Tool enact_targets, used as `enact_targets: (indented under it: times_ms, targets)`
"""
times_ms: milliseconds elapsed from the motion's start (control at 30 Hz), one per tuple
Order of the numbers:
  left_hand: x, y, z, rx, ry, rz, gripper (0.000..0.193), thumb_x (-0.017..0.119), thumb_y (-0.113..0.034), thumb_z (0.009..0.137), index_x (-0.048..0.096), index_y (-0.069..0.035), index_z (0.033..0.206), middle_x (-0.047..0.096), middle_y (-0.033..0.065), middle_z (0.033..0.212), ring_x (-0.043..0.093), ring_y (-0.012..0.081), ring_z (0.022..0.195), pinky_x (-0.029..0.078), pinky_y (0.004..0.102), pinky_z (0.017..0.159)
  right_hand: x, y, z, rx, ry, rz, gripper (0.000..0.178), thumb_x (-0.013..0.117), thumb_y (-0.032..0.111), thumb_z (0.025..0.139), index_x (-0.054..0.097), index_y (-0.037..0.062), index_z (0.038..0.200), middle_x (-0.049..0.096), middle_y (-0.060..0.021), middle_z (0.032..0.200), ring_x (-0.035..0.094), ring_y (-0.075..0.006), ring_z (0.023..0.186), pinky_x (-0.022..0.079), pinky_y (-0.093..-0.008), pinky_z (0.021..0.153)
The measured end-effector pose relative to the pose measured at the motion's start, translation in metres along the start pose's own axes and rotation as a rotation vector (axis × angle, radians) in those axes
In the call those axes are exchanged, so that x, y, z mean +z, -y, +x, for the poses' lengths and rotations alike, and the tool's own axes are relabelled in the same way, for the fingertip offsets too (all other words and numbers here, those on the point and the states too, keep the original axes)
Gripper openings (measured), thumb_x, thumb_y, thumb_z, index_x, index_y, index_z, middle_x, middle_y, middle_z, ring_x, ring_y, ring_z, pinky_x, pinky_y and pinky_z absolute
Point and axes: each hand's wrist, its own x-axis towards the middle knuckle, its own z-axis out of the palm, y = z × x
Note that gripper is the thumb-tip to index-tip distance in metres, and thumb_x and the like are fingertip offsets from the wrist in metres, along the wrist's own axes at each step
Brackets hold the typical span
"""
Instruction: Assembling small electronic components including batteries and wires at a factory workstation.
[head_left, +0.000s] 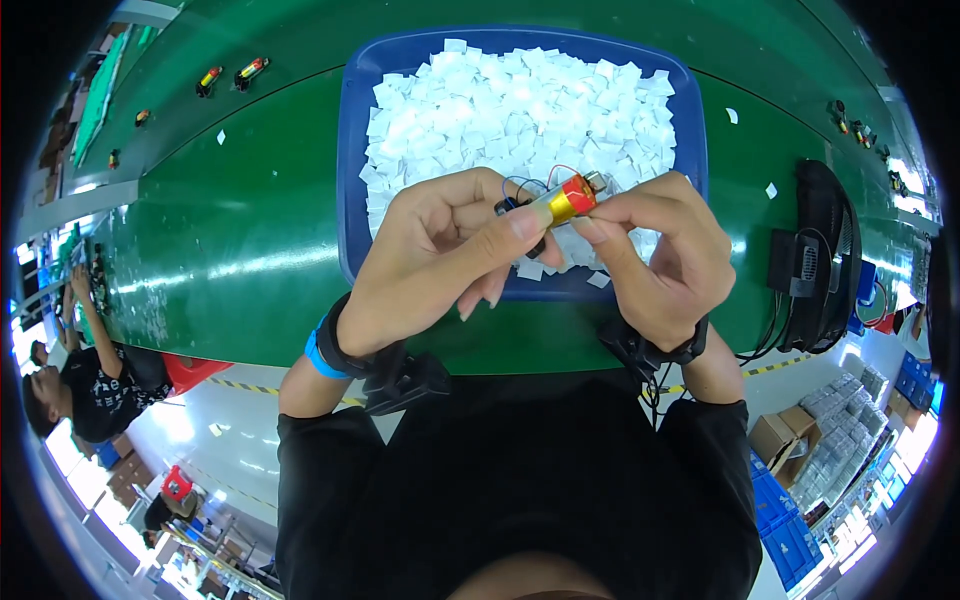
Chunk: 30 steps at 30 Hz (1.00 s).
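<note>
Centrally, a small shiny cylinder (571,201), gold with a red end and thin looping wires (563,167), is held over a blue tray (353,150) of white squares (520,110); the left hand (430,250) clamps its body, the right hand (675,255) pinches its red end.

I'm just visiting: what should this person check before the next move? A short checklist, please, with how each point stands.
1. Left hand holds the gold-and-red cylinder: ok.
2. Right hand is near the cylinder's red end: ok.
3. Thin wires are undamaged: cannot tell, too small.
4. Blue tray is close by: ok, its near edge is below the hands.
5. White pieces are all in the tray: not ok, a few lie on the green table.
</note>
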Motion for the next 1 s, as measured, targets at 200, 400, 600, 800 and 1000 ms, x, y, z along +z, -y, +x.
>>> enact_targets:
  times_ms: [200, 400, 600, 800, 1000]
  targets:
    - [0.000, 0.002, 0.004, -0.121, 0.089, -0.108, 0.043, 0.054, -0.035, 0.098, 0.057, 0.008, 0.106, 0.064, 0.0170, 0.085, 0.049, 0.0072, 0.045, 0.034, 0.0172, 0.037, -0.006, -0.001, 0.005, -0.183, 0.005, -0.150, 0.030, 0.082, -0.004, 0.069, 0.066, -0.0024, 0.094, 0.065, -0.0107, 0.082, 0.059, -0.0153, 0.067, 0.045, -0.0247, 0.059]
    - [-0.003, 0.005, 0.004, -0.176, 0.167, -0.158, 0.046, 0.053, -0.035, 0.098, 0.054, 0.010, 0.109, 0.063, 0.0179, 0.085, 0.046, 0.0068, 0.043, 0.031, 0.0164, 0.036, -0.010, 0.000, 0.005, -0.193, 0.055, -0.090, 0.031, 0.081, -0.005, 0.070, 0.064, -0.0022, 0.095, 0.064, -0.0119, 0.086, 0.060, -0.0153, 0.069, 0.047, -0.0239, 0.058]
    - [-0.004, 0.008, 0.004, -0.165, 0.159, -0.142, 0.048, 0.054, -0.037, 0.098, 0.055, 0.009, 0.112, 0.064, 0.0169, 0.085, 0.043, 0.0054, 0.042, 0.029, 0.0166, 0.037, -0.008, -0.009, 0.005, -0.219, 0.103, 0.014, 0.032, 0.073, -0.010, 0.077, 0.057, -0.0025, 0.104, 0.061, -0.0128, 0.089, 0.060, -0.0143, 0.068, 0.048, -0.0235, 0.058]
    - [-0.003, 0.010, 0.006, -0.111, 0.096, -0.073, 0.045, 0.054, -0.039, 0.098, 0.057, 0.005, 0.108, 0.064, 0.0141, 0.082, 0.041, 0.0033, 0.043, 0.026, 0.0162, 0.039, -0.005, -0.008, 0.003, -0.025, 0.045, 0.095, 0.033, 0.068, -0.012, 0.080, 0.056, -0.0023, 0.109, 0.059, -0.0122, 0.089, 0.059, -0.0133, 0.068, 0.048, -0.0242, 0.060]
    - [0.005, 0.000, 0.004, 0.001, -0.031, 0.052, 0.029, 0.056, -0.027, 0.099, 0.061, 0.002, 0.099, 0.069, 0.0094, 0.083, 0.043, 0.0013, 0.048, 0.031, 0.0162, 0.043, -0.007, 0.000, 0.006, 0.041, 0.104, 0.025, 0.033, 0.068, -0.011, 0.081, 0.057, -0.0014, 0.111, 0.061, -0.0118, 0.091, 0.060, -0.0133, 0.070, 0.048, -0.0248, 0.060]
